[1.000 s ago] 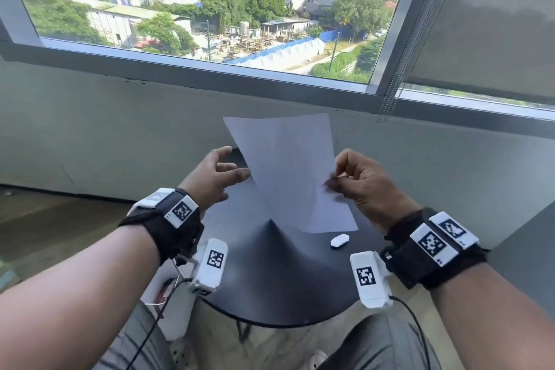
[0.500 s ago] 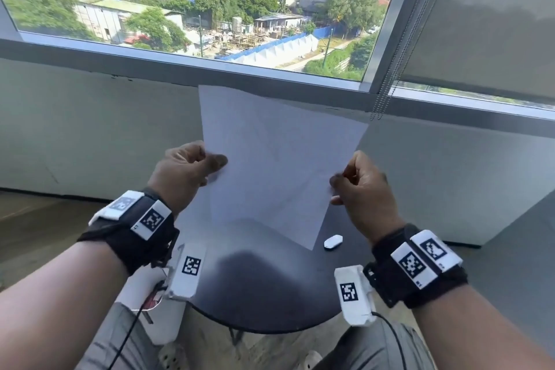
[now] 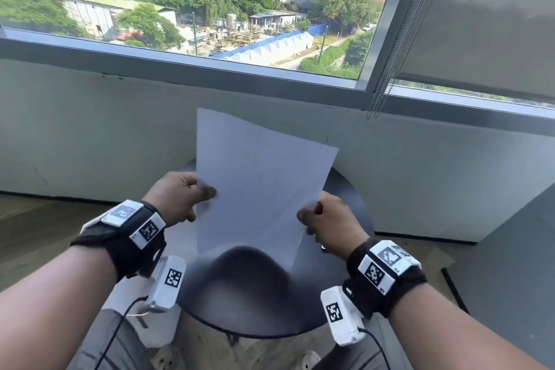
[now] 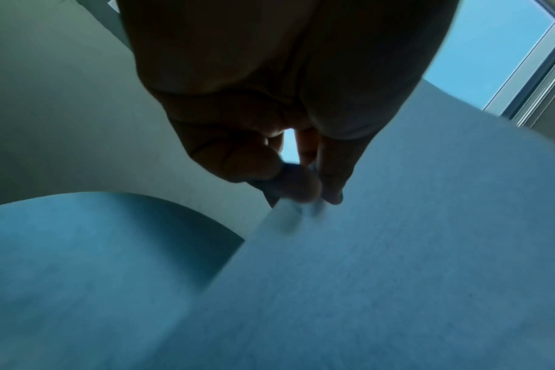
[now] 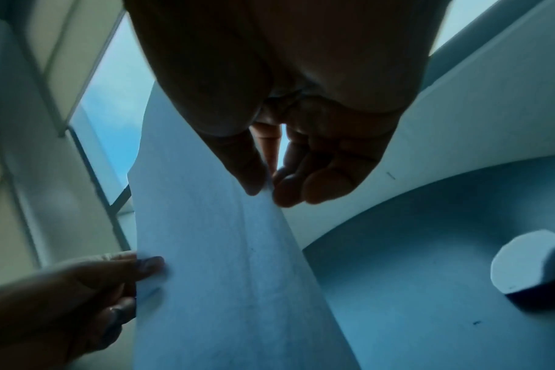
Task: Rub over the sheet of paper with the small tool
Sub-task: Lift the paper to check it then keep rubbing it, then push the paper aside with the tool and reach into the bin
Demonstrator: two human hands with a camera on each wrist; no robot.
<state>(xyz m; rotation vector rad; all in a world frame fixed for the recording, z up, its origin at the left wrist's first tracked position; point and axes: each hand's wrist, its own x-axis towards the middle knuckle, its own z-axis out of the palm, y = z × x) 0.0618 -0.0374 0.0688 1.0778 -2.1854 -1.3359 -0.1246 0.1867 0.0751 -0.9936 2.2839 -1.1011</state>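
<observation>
Since half a second ago, both hands have come down and closer together, and the sheet of paper [image 3: 258, 186] now hangs lower, over the round black desk [image 3: 354, 207]. It is up in the air and tilted, with its top edge leaning toward the far edge of the desk and the wall below the window [image 3: 210, 9]. The left hand [image 3: 177, 198] pinches the left edge of the sheet, thumb on the near face and fingers curled behind. The right hand [image 3: 330, 222] pinches the right edge the same way. From the right wrist view, the right thumb and fingers [image 5: 289, 185] squeeze the thin edge of the paper, and the left hand's fingers grip the other side. The small tool [image 5: 529, 262], a white block with a dark end, lies on the desk near its right edge, just beside the right hand and not touched. In the head view the right hand hides nearly all of it.
</observation>
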